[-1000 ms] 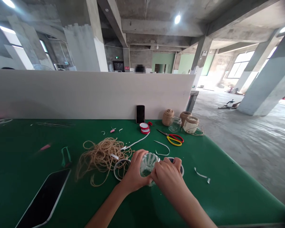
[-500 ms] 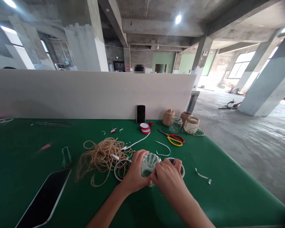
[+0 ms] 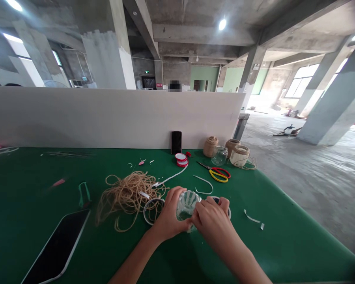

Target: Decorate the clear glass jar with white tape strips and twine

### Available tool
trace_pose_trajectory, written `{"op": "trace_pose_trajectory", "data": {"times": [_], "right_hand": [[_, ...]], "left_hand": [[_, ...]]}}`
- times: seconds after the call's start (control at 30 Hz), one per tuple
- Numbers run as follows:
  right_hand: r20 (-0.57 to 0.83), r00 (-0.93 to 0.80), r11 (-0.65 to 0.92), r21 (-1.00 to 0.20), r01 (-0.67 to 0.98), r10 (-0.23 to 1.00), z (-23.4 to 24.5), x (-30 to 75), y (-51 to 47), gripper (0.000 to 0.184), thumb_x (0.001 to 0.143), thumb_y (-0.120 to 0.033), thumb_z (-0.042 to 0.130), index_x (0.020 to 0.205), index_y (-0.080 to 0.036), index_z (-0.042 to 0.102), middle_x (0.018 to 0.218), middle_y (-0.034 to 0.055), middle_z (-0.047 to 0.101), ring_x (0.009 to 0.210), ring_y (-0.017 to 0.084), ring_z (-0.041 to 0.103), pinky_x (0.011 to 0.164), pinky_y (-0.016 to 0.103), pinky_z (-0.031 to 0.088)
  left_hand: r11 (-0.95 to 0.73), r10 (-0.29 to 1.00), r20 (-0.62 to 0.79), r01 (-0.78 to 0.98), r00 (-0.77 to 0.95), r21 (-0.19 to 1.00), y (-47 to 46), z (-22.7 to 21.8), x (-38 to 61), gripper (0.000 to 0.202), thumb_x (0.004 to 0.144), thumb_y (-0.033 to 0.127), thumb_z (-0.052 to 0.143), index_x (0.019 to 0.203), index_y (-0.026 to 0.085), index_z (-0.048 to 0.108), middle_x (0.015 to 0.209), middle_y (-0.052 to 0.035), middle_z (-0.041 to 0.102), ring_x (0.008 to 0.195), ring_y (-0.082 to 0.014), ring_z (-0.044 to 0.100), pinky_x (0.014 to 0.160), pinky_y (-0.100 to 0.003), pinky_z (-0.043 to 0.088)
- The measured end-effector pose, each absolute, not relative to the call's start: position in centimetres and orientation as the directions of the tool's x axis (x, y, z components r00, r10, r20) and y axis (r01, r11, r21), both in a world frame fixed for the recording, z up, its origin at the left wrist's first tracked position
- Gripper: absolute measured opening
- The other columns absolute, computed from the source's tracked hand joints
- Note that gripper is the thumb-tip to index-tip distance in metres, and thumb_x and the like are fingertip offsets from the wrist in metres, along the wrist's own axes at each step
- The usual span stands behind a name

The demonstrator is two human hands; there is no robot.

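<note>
My left hand (image 3: 170, 215) is wrapped around the side of a clear glass jar (image 3: 188, 202), which is held tilted low over the green table. Against the jar's right side, my right hand (image 3: 213, 217) has its fingers curled and pressed together. A small white bit shows by its fingertips, but what they pinch is hidden. Partly behind my right hand lies a tape roll (image 3: 229, 213). Another ring-shaped roll (image 3: 146, 216) rests left of my left hand, beside a loose heap of jute twine (image 3: 136, 189).
Scissors (image 3: 219, 173) with red and yellow handles lie beyond my hands. Twine-wrapped jars (image 3: 210, 146) and a clear jar (image 3: 219, 156) stand at the back right. Red-rimmed tape rolls (image 3: 181, 157) sit before an upright phone (image 3: 176, 142). A tablet-like device (image 3: 57, 246) lies front left.
My right fingers have shifted very slightly along the jar's right side. The jar stays in my left hand, and the whole view has drifted a little.
</note>
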State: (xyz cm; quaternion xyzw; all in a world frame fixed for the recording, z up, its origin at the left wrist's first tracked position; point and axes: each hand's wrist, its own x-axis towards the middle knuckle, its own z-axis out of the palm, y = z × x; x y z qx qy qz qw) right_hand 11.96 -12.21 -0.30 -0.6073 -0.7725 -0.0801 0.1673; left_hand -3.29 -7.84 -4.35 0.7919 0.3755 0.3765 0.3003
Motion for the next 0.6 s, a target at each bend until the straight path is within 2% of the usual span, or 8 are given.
{"op": "trace_pose_trajectory", "data": {"times": [0.13,0.27,0.5,0.6], "right_hand": [[0.437,-0.178,0.278,-0.175,0.944,0.881,-0.4,12.1,-13.0,0.022,0.084,-0.017,0.047,0.062,-0.018,0.053,0.065,0.0011,0.058,0.071,0.018,0.050,0.070,0.035,0.021],[0.520,-0.101,0.260,-0.242,0.935,0.848,-0.4,11.8,-13.5,0.013,0.083,-0.019,0.048,0.071,-0.019,0.054,0.073,0.0009,0.057,0.076,0.018,0.049,0.073,0.035,0.022],[0.625,-0.118,0.215,-0.081,0.973,0.772,-1.6,11.0,-13.7,0.014,0.083,-0.012,0.043,0.077,-0.019,0.054,0.072,0.0028,0.055,0.074,0.019,0.046,0.070,0.037,0.022],[0.674,-0.107,0.211,-0.074,0.975,0.731,-2.0,10.7,-13.8,0.013,0.082,-0.013,0.044,0.074,-0.019,0.052,0.070,0.0028,0.054,0.072,0.019,0.046,0.068,0.037,0.022]], "left_hand": [[-0.547,0.818,0.386,0.365,0.426,0.754,-7.8,-4.5,-3.3,0.070,0.068,0.037,0.065,0.129,0.022,0.034,0.130,-0.0114,0.034,0.122,-0.0303,0.034,0.102,-0.044,0.033],[-0.548,0.816,0.390,0.359,0.426,0.755,-7.9,-4.5,-3.3,0.068,0.068,0.034,0.064,0.128,0.022,0.035,0.129,-0.0103,0.034,0.122,-0.0289,0.035,0.102,-0.042,0.034],[-0.541,0.822,0.377,0.376,0.427,0.752,-7.9,-4.5,-3.2,0.067,0.071,0.036,0.063,0.129,0.021,0.033,0.130,-0.0108,0.033,0.122,-0.0279,0.034,0.102,-0.041,0.033],[-0.545,0.820,0.382,0.376,0.426,0.749,-7.9,-4.5,-3.2,0.067,0.072,0.037,0.063,0.129,0.021,0.033,0.130,-0.0116,0.032,0.122,-0.0277,0.034,0.102,-0.041,0.033]]}}
